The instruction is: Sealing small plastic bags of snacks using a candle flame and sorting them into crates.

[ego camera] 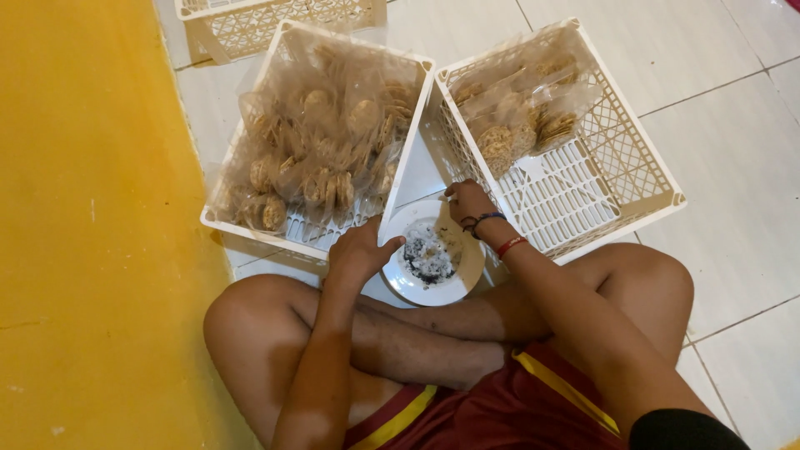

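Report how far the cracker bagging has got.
Done: the left crate is heaped with bagged crackers. In hand: both hands, left hand and right hand, rest at the plate. Left: the right crate holds only a few bags.

The person wears dark red shorts (492, 412) with a yellow stripe down each side, and a black sleeve (679, 431) shows at the near right. On the right wrist sit a red band (510, 245) and a dark beaded bracelet (482, 221). Both forearms and both legs are bare.
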